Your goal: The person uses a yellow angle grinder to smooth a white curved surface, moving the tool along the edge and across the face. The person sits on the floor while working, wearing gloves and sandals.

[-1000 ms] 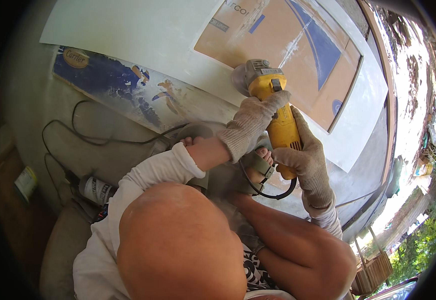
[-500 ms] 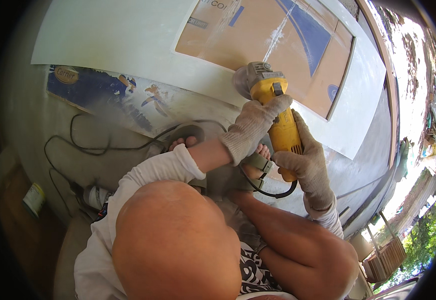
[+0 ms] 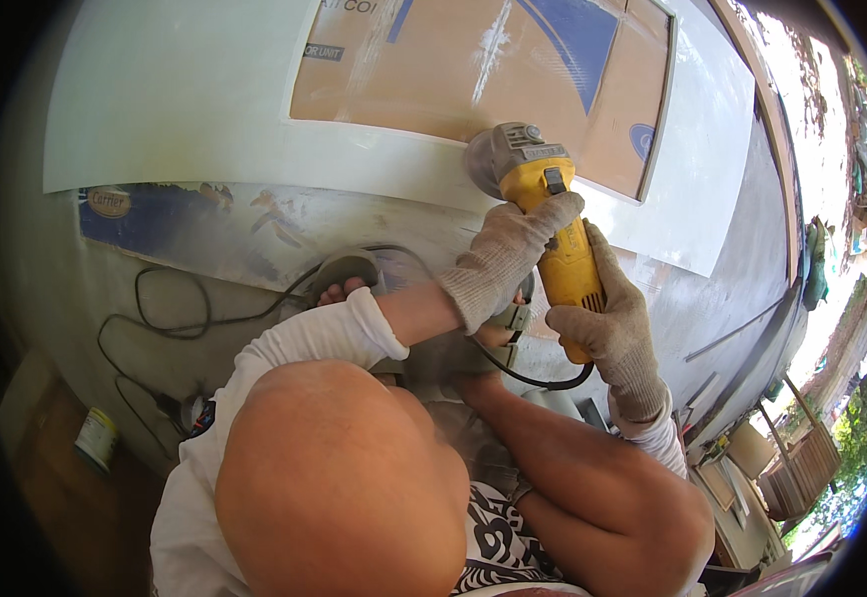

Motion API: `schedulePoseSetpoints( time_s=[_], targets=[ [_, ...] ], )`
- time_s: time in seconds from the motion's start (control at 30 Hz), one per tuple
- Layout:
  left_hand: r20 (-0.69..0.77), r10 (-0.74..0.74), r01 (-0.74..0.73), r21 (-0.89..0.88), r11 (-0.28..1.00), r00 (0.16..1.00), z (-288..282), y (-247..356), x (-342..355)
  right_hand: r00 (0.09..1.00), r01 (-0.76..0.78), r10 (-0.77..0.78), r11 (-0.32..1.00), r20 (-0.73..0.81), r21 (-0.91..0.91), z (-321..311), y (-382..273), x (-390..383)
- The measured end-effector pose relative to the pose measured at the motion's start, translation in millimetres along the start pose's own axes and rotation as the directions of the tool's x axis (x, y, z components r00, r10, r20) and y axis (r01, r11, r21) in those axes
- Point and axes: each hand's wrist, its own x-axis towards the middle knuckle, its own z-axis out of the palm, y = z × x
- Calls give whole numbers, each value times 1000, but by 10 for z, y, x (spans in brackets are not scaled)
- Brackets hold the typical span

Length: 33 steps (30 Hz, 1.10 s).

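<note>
Both my gloved hands hold a yellow angle grinder [image 3: 570,274] with a grey head. My left hand [image 3: 515,247] wraps round its body just behind the head; my right hand [image 3: 614,323] grips its rear end, near where the cord comes out. The blurred disc [image 3: 480,166] is at the near edge of a rectangular opening in a large white sheet [image 3: 194,109]. Whether the disc touches that edge is hard to tell. Brown and blue cardboard [image 3: 433,85] shows through the opening.
Another piece of blue printed cardboard [image 3: 180,224] lies partly under the sheet, dusty. A black cord [image 3: 175,328] loops over the grey floor at left. A can [image 3: 96,438] stands at the left. My sandalled feet are close to the sheet. A wooden chair [image 3: 801,473] is at the right.
The grinder has moved a little rightward along the opening's near edge, with both hands keeping their hold. My view has turned slightly, shifting the sheet and floor in the picture.
</note>
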Motion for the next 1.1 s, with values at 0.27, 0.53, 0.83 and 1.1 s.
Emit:
schedulePoseSetpoints(
  time_s=[0.27, 0.53, 0.83, 1.1],
  targets=[
    [163, 47, -64, 98, 993, 985, 128, 10, -55, 999, 10, -4, 991, -52, 131, -115, 162, -123],
    [249, 55, -47, -39, 998, 967, 400, -179, 146, 989, -21, 33, 996, -146, 84, -202, 267, -211],
    [140, 64, -70, 43, 997, 988, 130, -14, -91, 995, 45, -35, 992, -96, 114, 0, 101, -236],
    [-16, 49, -50, -19, 999, 999, -239, 182, -241, 997, 68, -68, 998, 42, -1, 219, -168, -52]
  ],
)
